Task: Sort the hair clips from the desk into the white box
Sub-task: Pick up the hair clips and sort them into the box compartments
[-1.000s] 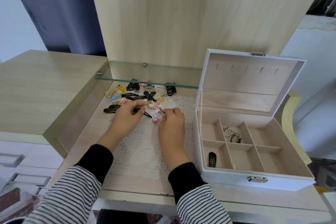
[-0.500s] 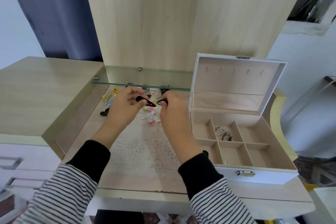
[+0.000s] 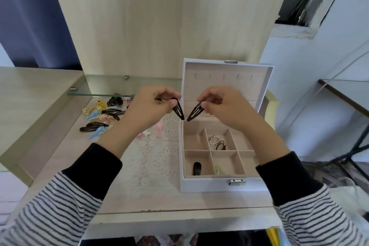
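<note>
Hanging tip to tip above the far left corner of the white box point(image 3: 209, 185), one black clip point(image 3: 178, 112) is pinched tight in the left hand point(image 3: 147, 106) fingers, and a second black clip point(image 3: 195, 114) in the right hand point(image 3: 223, 106). Both hands have just risen from the pile point(image 3: 103, 114) at the far left of the surface point(image 3: 199, 203); dropping the clips in looks next.

In your left hand point(image 3: 151, 104) you are pinching a smooth black snap clip point(image 3: 178, 111) that is looking like lacquered metal. Your right hand point(image 3: 221, 104) is pinching a second black clip point(image 3: 195, 114) of the same finish. The white box point(image 3: 209, 186) is showing a smooth, faintly sheened skin, a matt beige velvety lining and a shiny metal latch point(image 3: 236, 181). The desk point(image 3: 60, 158) is looking like matt, pale wood-grain laminate. The lace mat point(image 3: 147, 166) is looking soft and openwork, and the shelf point(image 3: 111, 86) is gleaming as clear glass. Your sleeves point(image 3: 50, 211) are reading as striped knit cloth.
</note>
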Demonstrator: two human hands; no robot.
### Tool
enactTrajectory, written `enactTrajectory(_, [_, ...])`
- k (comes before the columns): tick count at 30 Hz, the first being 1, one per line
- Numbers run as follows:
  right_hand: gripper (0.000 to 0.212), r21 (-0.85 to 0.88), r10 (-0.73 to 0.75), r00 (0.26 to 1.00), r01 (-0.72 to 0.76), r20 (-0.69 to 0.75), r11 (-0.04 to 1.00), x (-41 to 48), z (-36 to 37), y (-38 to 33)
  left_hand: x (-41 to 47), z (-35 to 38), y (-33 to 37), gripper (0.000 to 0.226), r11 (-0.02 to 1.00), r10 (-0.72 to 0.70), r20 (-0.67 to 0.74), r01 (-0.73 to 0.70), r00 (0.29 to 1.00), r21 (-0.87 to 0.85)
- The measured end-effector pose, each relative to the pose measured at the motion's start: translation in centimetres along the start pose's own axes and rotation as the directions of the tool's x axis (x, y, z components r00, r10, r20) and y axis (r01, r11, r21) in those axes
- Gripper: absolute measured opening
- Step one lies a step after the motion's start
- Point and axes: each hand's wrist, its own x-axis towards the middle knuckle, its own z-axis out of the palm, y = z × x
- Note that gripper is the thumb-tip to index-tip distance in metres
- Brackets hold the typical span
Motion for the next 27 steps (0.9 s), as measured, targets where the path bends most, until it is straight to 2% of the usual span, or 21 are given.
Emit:
enactTrajectory(3, [0.009,-0.027,0.037,0.991,-0.034,0.132,0.999,-0.9,-1.7,1.2,0.3,1.5,0.6,0.012,0.985,-0.061,0.122,0.041,0.991,0.167])
enactTrajectory(5, [0.007,-0.041,0.075,0.971,-0.067,0.227,0.997,-1.2,-2.2,2.0,0.2,2.4,1.0,0.009,0.948,-0.093,0.209,0.022,0.973,0.318])
enactTrajectory(8, [0.004,-0.061,0.109,0.929,-0.093,0.354,0.994,-1.6,-2.3,3.3,0.1,3.7,1.6,0.010,0.896,-0.161,0.321,0.002,0.933,0.444])
enactTrajectory(14, [0.005,-0.068,0.163,0.834,-0.150,0.528,0.986,-1.9,-0.9,4.9,-0.1,5.9,2.0,0.016,0.744,-0.258,0.456,-0.126,0.852,0.656])
enactTrajectory(18, [0.006,-0.131,0.189,0.798,-0.138,0.573,0.982,-1.9,0.0,5.1,-0.2,6.9,1.9,0.018,0.682,-0.312,0.491,-0.168,0.813,0.712])
enactTrajectory(22, [0.009,-0.120,0.198,0.788,-0.158,0.584,0.980,-2.0,0.6,5.3,-0.3,7.5,1.1,0.019,0.658,-0.292,0.492,-0.201,0.820,0.725])
enactTrajectory(27, [0.011,-0.252,0.174,0.812,-0.034,0.557,0.967,-1.9,1.1,5.5,-0.5,8.3,1.2,0.022,0.574,-0.277,0.468,-0.246,0.839,0.781])
